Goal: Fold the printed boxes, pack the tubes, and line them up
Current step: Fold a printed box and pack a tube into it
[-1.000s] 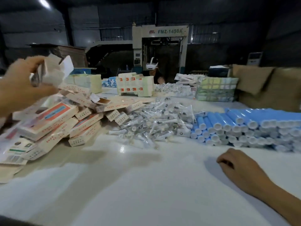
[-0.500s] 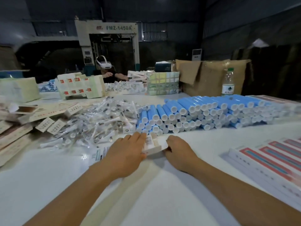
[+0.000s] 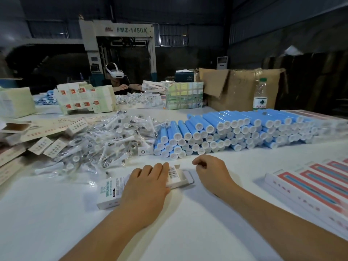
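Presently the left hand (image 3: 146, 187) lies flat across a printed box (image 3: 113, 191) on the white table (image 3: 188, 232), fingers fairly straight and pressing down rather than curled round it. The right hand (image 3: 212, 172) hovers just beside the box's far end, fingers loosely curled, holding nothing. That end stands open, with a small flap (image 3: 186, 177) raised and a barcode panel (image 3: 173, 173) showing beside the left fingertips.

Risk one: the box is pinned by flat pressure only. If the right hand pushes a tube into the open end, the box could slide away under the palm, or its walls could flatten under the weight and block the mouth.

Risk two: the raised flap looks thin. A tube entering at an angle would likely catch it and crease or tear it.

Risk three: the stack of blue tubes (image 3: 226, 132) lies near, just beyond the right hand, piled several layers high with caps facing the person. Drawing one from a low row could set the neighbours rolling toward the working area.

Risk four: the heap of bagged brush heads (image 3: 105, 140) lies just beside the box on the left; loose bags close to the left wrist could be dragged along or mistaken for the item to pack.

Finished red-striped boxes (image 3: 310, 187) are lined up at the right, well apart; a careless right elbow could disturb that row.
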Demonstrator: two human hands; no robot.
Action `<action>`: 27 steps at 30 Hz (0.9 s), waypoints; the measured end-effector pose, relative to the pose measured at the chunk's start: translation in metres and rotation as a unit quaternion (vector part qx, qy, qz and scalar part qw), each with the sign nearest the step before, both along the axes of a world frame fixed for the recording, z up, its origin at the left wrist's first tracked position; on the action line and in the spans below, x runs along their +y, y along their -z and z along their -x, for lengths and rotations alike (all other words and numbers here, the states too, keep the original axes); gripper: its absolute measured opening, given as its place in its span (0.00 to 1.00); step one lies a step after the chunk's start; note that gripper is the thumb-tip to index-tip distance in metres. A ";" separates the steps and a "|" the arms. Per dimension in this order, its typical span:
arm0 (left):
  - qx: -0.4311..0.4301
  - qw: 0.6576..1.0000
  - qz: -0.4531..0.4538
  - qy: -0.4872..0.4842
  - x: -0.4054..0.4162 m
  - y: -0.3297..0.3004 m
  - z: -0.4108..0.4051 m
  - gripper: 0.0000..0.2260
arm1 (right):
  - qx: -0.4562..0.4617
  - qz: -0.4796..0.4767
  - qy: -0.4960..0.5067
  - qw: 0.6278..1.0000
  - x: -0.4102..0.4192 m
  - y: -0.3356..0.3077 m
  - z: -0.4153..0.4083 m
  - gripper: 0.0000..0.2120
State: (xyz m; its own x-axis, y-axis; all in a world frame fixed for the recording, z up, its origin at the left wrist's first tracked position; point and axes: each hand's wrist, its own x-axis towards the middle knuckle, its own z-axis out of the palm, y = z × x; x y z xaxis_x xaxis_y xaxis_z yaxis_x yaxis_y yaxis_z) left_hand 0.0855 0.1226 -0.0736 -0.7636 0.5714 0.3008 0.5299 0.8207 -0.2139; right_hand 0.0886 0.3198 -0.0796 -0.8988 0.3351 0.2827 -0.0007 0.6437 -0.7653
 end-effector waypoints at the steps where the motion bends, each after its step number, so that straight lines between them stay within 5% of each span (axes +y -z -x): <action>1: 0.001 1.000 0.000 0.000 0.001 0.000 0.000 0.27 | 0.003 -0.004 -0.001 1.000 -0.001 -0.004 -0.001 0.12; 9: 0.006 1.000 -0.004 0.010 0.004 -0.002 -0.001 0.26 | 0.067 -0.158 -0.009 0.985 -0.020 -0.094 0.047 0.11; 15: 0.002 0.999 -0.028 0.018 0.004 -0.003 -0.001 0.27 | -0.089 -0.357 -0.022 0.930 -0.039 -0.128 0.123 0.03; 19: -0.021 1.000 0.000 0.022 0.008 -0.006 0.004 0.29 | -0.186 -0.436 -0.012 0.881 -0.045 -0.123 0.155 0.08; 27: -0.019 0.999 0.004 0.029 0.010 -0.006 0.007 0.29 | -0.181 -0.463 -0.013 0.867 -0.048 -0.115 0.166 0.10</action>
State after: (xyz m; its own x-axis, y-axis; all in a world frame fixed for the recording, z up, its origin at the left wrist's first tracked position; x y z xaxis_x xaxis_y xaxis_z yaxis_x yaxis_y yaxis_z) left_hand 0.0781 0.1328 -0.0671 -0.7395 0.6176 0.2676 0.5848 0.7864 -0.1990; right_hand -0.0775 0.2721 0.0356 -0.9886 0.0939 0.1174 0.1087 0.9859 0.1273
